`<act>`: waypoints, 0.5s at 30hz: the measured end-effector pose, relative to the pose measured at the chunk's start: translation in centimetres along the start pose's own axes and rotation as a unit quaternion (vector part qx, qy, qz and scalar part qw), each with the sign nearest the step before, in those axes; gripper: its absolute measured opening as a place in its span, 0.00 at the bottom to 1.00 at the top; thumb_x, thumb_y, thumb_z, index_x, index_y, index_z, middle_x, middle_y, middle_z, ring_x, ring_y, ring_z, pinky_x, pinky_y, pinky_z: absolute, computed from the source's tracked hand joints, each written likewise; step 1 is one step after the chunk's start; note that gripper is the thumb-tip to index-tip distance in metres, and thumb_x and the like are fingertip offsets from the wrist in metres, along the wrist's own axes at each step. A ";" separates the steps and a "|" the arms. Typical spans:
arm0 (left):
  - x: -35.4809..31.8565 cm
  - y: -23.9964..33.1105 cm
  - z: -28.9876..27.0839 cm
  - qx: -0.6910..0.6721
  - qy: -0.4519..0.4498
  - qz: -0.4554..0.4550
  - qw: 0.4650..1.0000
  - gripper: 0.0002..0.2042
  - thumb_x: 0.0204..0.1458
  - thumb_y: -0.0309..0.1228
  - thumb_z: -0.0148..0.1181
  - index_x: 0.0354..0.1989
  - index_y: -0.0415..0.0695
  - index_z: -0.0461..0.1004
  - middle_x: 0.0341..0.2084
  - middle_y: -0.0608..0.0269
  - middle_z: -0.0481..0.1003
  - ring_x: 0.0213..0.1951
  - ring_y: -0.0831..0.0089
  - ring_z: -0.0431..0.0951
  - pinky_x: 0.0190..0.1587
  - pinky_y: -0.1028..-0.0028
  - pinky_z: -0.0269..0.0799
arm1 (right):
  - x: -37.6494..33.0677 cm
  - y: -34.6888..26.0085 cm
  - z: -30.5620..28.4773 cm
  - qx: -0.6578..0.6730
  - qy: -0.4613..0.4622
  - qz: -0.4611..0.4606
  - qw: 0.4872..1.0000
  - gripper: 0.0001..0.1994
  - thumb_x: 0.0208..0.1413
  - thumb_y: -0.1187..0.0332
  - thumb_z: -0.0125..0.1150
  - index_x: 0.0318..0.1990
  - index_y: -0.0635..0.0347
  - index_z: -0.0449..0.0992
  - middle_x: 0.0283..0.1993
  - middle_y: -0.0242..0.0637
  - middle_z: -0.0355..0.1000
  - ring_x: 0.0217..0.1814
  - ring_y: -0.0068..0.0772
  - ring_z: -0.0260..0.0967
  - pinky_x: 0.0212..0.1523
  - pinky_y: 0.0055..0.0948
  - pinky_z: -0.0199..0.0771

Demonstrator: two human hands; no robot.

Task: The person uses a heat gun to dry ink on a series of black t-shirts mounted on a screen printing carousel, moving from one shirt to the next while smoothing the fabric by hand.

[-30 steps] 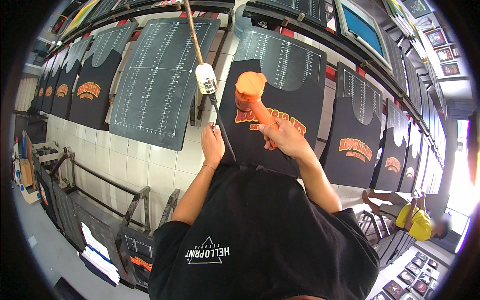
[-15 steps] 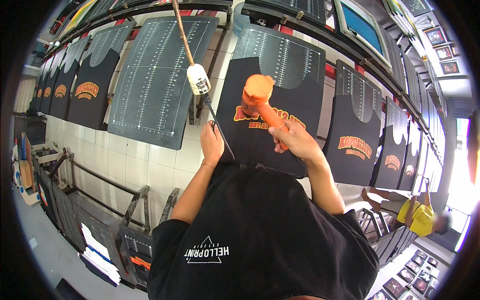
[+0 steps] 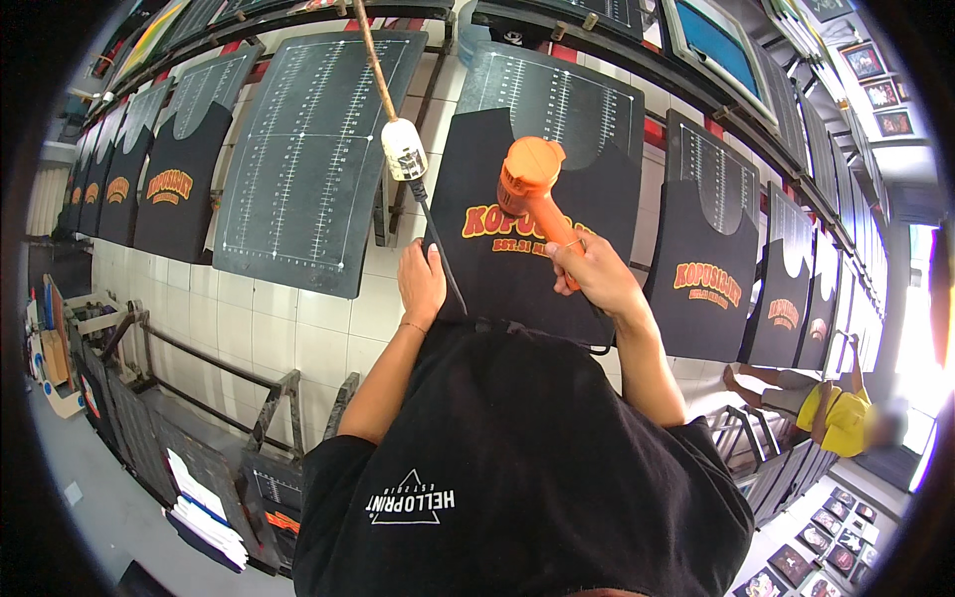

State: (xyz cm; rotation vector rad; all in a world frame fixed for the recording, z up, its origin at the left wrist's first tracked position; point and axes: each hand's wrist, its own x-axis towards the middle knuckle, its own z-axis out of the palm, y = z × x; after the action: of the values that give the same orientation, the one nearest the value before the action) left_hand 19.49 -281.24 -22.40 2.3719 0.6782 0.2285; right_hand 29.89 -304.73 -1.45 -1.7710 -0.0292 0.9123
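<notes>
My right hand is closed round the handle of an orange hair dryer, its round head over the print on a black T-shirt. That shirt lies stretched on a dark printing board marked with white ruler lines. The dryer's head and my hand cover part of the red and yellow lettering. At the shirt's left edge, my left hand has its fingers stretched out and thumb apart, with no object seen in it. Just beside it hangs a black cord, running up into a whitish socket block on a brown cable.
A bare ruled board stands to the left. More boards with printed black shirts line both sides. Metal racks stand behind at lower left, with stacked white and dark cloths. A person in yellow is at far right.
The dryer and my right hand have shifted slightly right and up, uncovering more of the lettering's left part. The socket block has swung a little right and up. My left hand has barely moved.
</notes>
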 end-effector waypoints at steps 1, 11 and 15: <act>0.0 0.1 0.0 0.001 0.000 0.003 1.000 0.18 0.63 0.37 0.46 0.52 0.33 0.67 0.45 0.45 0.71 0.50 0.48 0.70 0.54 0.56 0.64 | 0.2 0.2 0.1 0.004 0.011 -0.012 1.000 0.16 0.61 0.57 0.58 0.38 0.63 0.70 0.25 0.29 0.69 0.24 0.20 0.71 0.26 0.20 0.72; -0.4 2.1 -1.3 0.039 0.030 0.107 0.993 0.22 0.60 0.36 0.50 0.58 0.33 0.62 0.53 0.43 0.67 0.55 0.46 0.67 0.58 0.54 0.61 | -0.6 1.2 -0.8 0.010 0.031 -0.018 0.999 0.16 0.61 0.56 0.58 0.38 0.64 0.70 0.24 0.29 0.68 0.23 0.19 0.70 0.25 0.21 0.72; -0.3 2.5 -1.3 0.100 0.009 0.191 0.976 0.28 0.59 0.37 0.50 0.64 0.32 0.57 0.62 0.42 0.60 0.63 0.46 0.59 0.65 0.53 0.55 | -1.5 0.5 -1.7 0.022 0.011 0.021 0.999 0.16 0.62 0.57 0.58 0.38 0.64 0.70 0.24 0.28 0.68 0.23 0.19 0.70 0.26 0.21 0.72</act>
State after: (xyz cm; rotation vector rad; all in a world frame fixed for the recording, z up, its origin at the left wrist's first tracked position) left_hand 19.84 -282.32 -19.79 2.6848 0.2553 0.3612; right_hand 29.60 -306.93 -0.84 -1.7450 0.0423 0.9175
